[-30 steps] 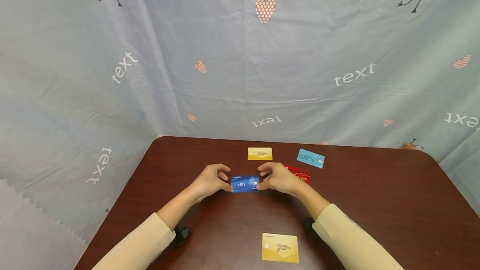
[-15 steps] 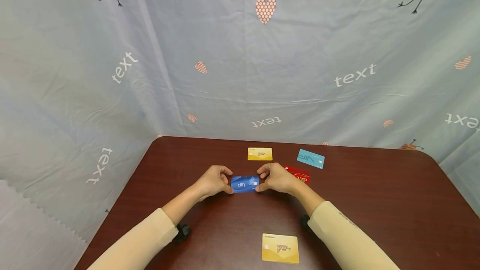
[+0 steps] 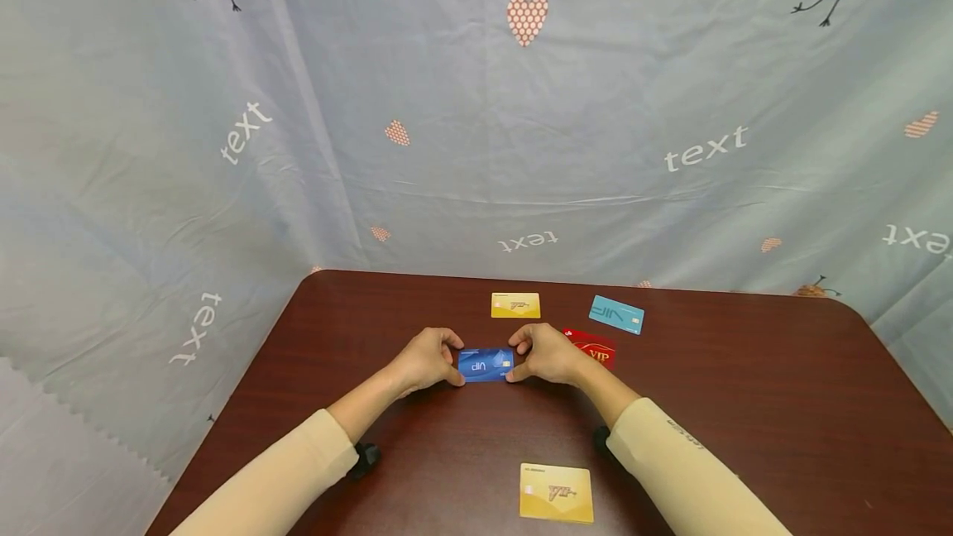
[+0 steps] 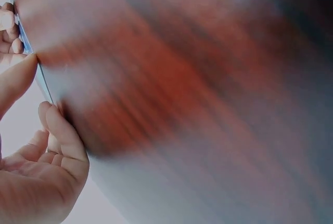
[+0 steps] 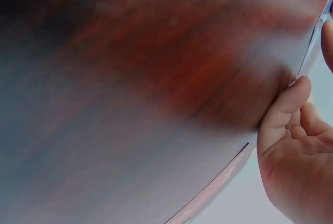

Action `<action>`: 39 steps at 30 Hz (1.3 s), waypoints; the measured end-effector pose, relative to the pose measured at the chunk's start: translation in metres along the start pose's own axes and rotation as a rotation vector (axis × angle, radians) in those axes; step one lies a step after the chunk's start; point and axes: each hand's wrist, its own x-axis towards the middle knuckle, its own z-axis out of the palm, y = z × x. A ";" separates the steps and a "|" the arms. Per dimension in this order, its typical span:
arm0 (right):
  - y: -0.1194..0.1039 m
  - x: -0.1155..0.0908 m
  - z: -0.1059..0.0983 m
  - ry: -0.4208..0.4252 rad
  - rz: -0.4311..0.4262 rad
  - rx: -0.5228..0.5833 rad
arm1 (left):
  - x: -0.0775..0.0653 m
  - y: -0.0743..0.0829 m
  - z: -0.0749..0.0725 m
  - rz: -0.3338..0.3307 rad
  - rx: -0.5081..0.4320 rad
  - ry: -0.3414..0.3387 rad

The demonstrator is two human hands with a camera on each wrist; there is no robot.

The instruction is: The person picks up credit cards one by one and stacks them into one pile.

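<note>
A blue card (image 3: 486, 365) printed VIP lies flat on the dark table, between both hands. My left hand (image 3: 426, 356) holds its left end, with thumb and forefinger at the two corners of that short side. At the opposite end, my right hand (image 3: 549, 354) holds the card the same way. In the left wrist view, the thumb (image 4: 21, 81) touches the thin card edge and the forefinger (image 4: 65, 130) is bent down by the table. The right wrist view has the forefinger (image 5: 291, 99) at the card's corner. A red VIP card (image 3: 598, 349) is partly hidden behind the right hand.
Beyond the hands lie a yellow card (image 3: 515, 305) and a light-blue card (image 3: 616, 314). Nearer the front is another yellow card (image 3: 556, 493), between the forearms. A printed grey-blue cloth (image 3: 447, 189) hangs behind and left of the table (image 3: 744, 404).
Both hands have drawn slightly inward, bringing their fingertips closer to the blue card's ends. The blue card has hardly moved, and the other cards lie where they were.
</note>
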 end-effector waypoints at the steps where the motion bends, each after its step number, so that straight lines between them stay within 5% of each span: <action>1: 0.000 0.000 0.000 0.001 -0.001 -0.010 | 0.000 0.000 0.000 0.002 0.010 0.001; 29: -0.007 -0.005 0.005 0.029 0.004 -0.119 | -0.002 0.002 0.002 0.031 0.079 -0.007; 39: -0.005 -0.003 0.006 0.054 -0.032 -0.069 | 0.000 0.005 0.003 0.062 0.067 0.015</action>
